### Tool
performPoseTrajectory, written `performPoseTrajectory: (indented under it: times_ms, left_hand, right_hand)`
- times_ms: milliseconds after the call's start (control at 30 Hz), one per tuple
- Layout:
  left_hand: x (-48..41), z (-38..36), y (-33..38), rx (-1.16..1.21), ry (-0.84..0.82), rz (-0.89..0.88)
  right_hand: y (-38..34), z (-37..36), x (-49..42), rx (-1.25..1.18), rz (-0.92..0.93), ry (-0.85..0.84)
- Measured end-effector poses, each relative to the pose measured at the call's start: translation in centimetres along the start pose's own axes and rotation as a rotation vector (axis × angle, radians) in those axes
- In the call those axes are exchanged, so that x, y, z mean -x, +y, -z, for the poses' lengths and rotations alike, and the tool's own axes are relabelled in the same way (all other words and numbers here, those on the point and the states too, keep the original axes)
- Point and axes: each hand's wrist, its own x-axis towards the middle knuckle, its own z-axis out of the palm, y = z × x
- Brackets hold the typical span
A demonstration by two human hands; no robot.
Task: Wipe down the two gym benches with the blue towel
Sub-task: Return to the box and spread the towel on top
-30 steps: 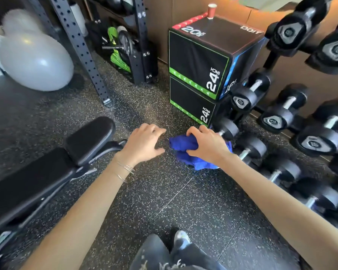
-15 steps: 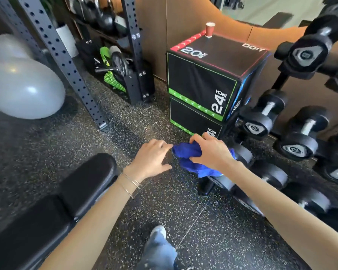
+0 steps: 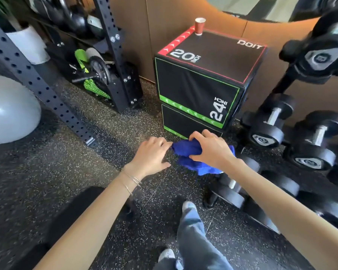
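Note:
My right hand grips the bunched blue towel in the air over the floor, just in front of the black plyo boxes. My left hand is beside it with fingers spread, fingertips touching the towel's left edge but not closed on it. A black padded gym bench lies low at the bottom left, partly hidden under my left forearm. A second bench is not in view.
Stacked black plyo boxes with a red paper cup on top stand ahead. A dumbbell rack fills the right side. A black squat rack upright and grey exercise ball are at left. My leg and shoe are below.
The view has swung up and forward, so the bench slid down to the bottom left corner. My left hand closed in on the towel until its fingertips touch it; my right hand kept hold.

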Motion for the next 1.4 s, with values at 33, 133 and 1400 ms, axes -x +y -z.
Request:
performPoseTrajectory:
  times_ms: [33, 133, 1400]
  left_hand:
    - [-1.4, -0.1, -0.4, -0.006, 0.004, -0.004]
    - [-6.1, 0.2, -1.8, -0.006, 0.016, 0.0]
    - [-53.3, 4.4, -24.1, -0.018, -0.06, -0.315]
  right_hand:
    - [0.7, 0.0, -1.2, 0.0, -0.001, -0.004]
    - [3.1, 0.7, -5.6, 0.0, -0.004, -0.028]
    - [17.3, 8.2, -47.6, 0.0, -0.418, 0.023]
